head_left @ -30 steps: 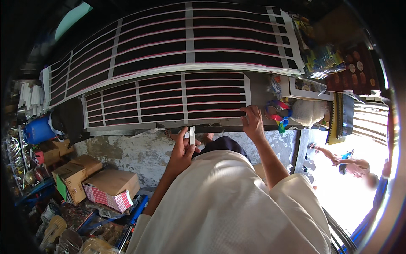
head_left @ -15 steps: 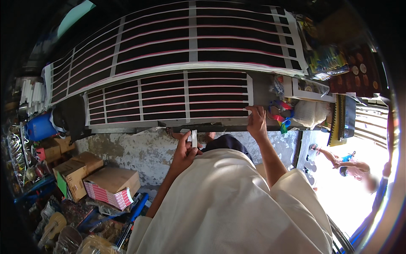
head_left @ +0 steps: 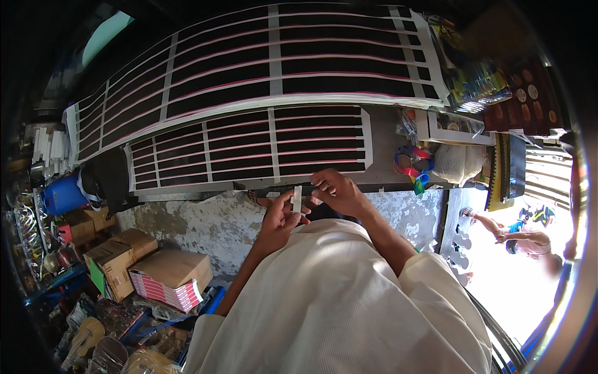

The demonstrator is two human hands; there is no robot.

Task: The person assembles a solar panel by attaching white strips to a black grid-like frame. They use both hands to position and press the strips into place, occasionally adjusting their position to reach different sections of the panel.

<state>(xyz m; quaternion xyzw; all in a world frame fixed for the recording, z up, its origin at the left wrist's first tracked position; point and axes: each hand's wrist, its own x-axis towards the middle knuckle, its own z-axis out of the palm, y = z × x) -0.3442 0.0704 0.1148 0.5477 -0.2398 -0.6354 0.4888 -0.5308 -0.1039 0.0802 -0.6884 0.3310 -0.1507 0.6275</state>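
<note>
My left hand (head_left: 278, 221) is closed on a small white strip-like piece (head_left: 297, 199), upright between thumb and fingers; whether it is a flat strip or a roll seen edge-on I cannot tell. Close beside it on the right is my right hand (head_left: 341, 194), its fingers bent and a gap showing between thumb and forefinger. Nothing shows in that gap. Just beyond both hands a sheet of black panels divided by white and pink lines (head_left: 240, 146) lies flat on the grey table. Behind it rests a larger stack of similar sheets (head_left: 339, 65).
A coiled multicoloured ribbon (head_left: 416, 169) and a bubble-wrapped bundle (head_left: 459, 163) lie at the table's right end. Cardboard boxes (head_left: 180, 269) and a blue container (head_left: 62, 194) stand at left. A peeling wall (head_left: 193, 221) is below the table edge. Outside at right is another person (head_left: 526, 243).
My right hand has left the right edge of the nearer sheet and come left, beside my left hand. My left hand, still holding the white piece, has shifted slightly right.
</note>
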